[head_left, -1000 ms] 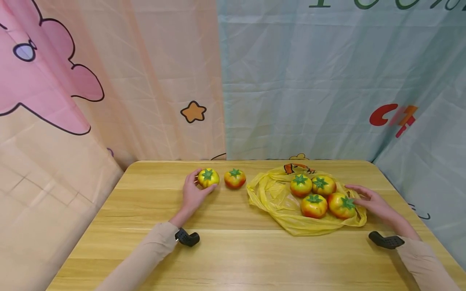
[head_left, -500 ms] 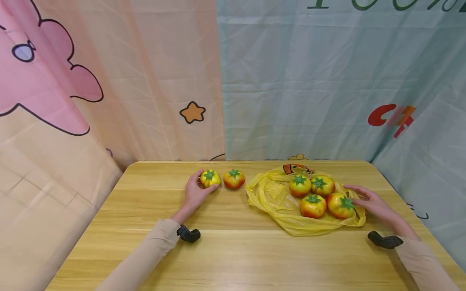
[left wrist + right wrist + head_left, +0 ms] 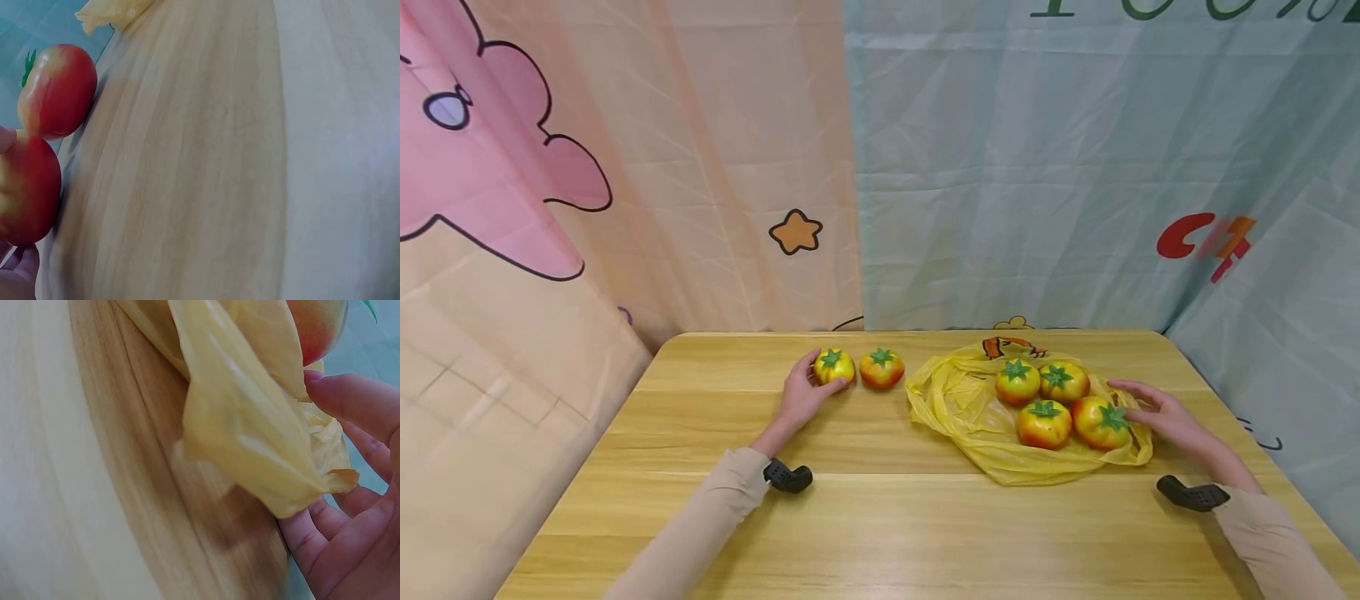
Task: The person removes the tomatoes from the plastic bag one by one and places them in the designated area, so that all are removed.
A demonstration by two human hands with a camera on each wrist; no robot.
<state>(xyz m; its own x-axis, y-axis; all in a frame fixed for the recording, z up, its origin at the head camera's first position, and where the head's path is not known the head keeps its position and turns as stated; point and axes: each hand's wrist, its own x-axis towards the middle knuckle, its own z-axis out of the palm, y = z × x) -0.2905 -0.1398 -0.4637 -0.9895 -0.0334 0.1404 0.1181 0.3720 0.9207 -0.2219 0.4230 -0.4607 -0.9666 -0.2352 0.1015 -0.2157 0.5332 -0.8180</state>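
In the head view my left hand (image 3: 801,392) holds a yellow-red tomato (image 3: 834,367) with a green leafy top, thumb in front and fingers round its far side. A second tomato (image 3: 882,368) sits just to its right; in the left wrist view the held tomato (image 3: 28,187) appears against this neighbour tomato (image 3: 59,90). At the right, my right hand (image 3: 1168,417) rests at the edge of a spread yellow plastic bag (image 3: 958,408), fingers loosely bent. In the right wrist view its thumb (image 3: 356,403) touches the bag's rim beside a tomato (image 3: 319,328).
Several tomatoes lie on the bag, among them a front one (image 3: 1045,425) and a back one (image 3: 1018,382). All stand toward the far part of a wooden table (image 3: 880,533). Printed curtains (image 3: 985,167) hang behind its far edge. Both wrists wear black camera mounts (image 3: 1193,494).
My left hand and the tomato in it have shifted slightly right, closer to the neighbouring tomato. The right hand, the bag and its tomatoes stay in place.
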